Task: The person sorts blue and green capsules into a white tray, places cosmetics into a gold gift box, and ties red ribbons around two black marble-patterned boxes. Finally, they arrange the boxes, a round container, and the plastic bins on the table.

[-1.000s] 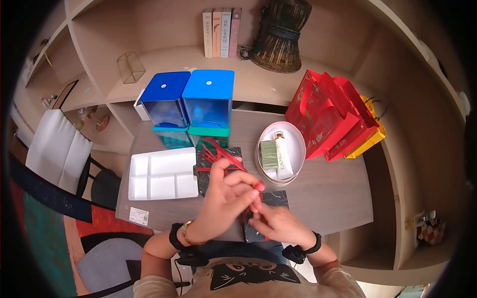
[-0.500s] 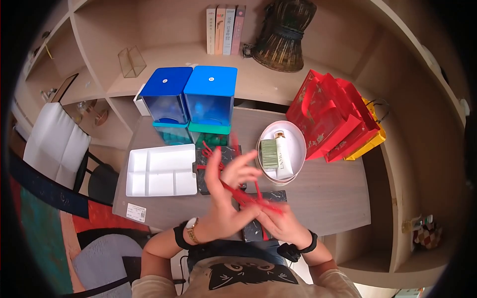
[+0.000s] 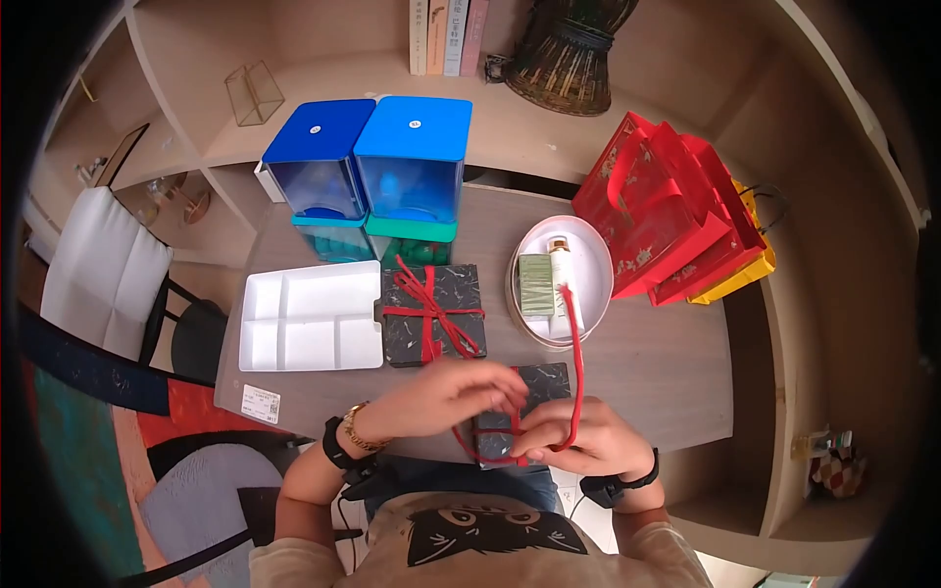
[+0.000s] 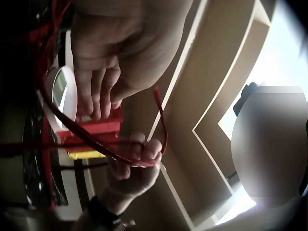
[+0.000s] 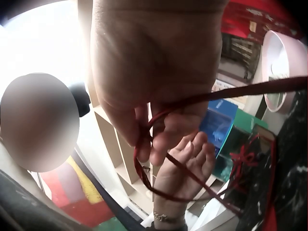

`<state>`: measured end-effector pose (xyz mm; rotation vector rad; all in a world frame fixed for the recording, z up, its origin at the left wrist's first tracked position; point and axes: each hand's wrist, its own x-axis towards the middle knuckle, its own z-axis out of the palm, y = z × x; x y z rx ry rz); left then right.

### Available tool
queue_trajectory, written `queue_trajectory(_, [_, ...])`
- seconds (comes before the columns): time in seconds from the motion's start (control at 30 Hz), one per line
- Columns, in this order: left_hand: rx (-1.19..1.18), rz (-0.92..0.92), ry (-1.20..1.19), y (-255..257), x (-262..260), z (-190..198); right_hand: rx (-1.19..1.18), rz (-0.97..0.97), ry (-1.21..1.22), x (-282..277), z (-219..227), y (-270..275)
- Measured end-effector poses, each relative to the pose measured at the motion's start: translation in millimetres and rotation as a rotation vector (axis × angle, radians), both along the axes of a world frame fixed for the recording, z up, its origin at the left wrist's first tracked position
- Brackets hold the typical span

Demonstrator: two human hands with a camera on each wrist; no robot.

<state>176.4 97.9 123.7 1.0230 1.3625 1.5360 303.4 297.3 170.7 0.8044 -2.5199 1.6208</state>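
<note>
A black marbled box (image 3: pixel 549 383) lies at the table's front edge, crossed by a red ribbon (image 3: pixel 577 377). My right hand (image 3: pixel 593 438) pinches the ribbon beside the box; in the right wrist view the ribbon (image 5: pixel 255 89) loops round by the right hand's fingertips (image 5: pixel 159 143). My left hand (image 3: pixel 441 397) hovers over the box's left side. Its fingers are loosely bent, and in the left wrist view the left hand (image 4: pixel 120 48) holds nothing, with the ribbon (image 4: pixel 72 126) passing below. A second marbled box (image 3: pixel 404 338) behind bears a tied red bow.
Left of the bow-tied box is a white divided tray (image 3: pixel 309 346). Blue-lidded containers (image 3: pixel 415 127) stand behind. A round box (image 3: pixel 605 257) holding a white tube (image 3: pixel 562 274) and a green packet (image 3: pixel 534 285) is at the right, by red bags (image 3: pixel 652 220).
The left hand has drawn back leftward and lower, away from the ribbon strands. The right hand still grips ribbon, one strand now arching up over the round box. The head view has shifted.
</note>
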Motion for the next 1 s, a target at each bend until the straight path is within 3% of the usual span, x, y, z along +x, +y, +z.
queue_trajectory(0.1, [-0.185, -0.259, 0.082, 8.1, -2.8, 8.3, 0.23, -0.149, 0.17, -2.6, 4.7, 4.2])
queue_trajectory(0.13, [-0.267, -0.404, 0.004, 11.1, -8.5, 6.2, 0.318, -0.197, 0.174, -1.7, 1.5, 8.2])
queue_trajectory(0.23, [-0.124, -0.327, -0.33, 19.2, -4.0, -0.7, 0.385, -0.247, 0.269, -4.0, -2.3, 13.5])
queue_trajectory(0.43, [-0.006, -0.253, -0.256, 23.5, -9.0, -15.3, 0.403, -0.297, 0.292, 0.3, -9.4, 11.7])
queue_trajectory(0.63, [-0.038, -0.056, -0.315, 16.5, -6.6, -17.1, 0.387, -0.311, 0.303, -2.6, -18.0, 8.8])
queue_trajectory(0.77, [-0.115, 0.139, -0.171, 12.0, -11.1, -6.2, 0.397, -0.298, 0.298, -1.2, -24.9, 10.0])
queue_trajectory(0.93, [-0.099, 0.28, -0.068, -2.6, -9.4, 2.9, 0.207, -0.333, 0.291, 9.8, -35.1, 21.2])
queue_trajectory(1.0, [-0.168, 0.193, -0.136, -11.7, -12.9, 7.5, 0.127, -0.36, 0.296, 11.1, -39.8, 23.5])
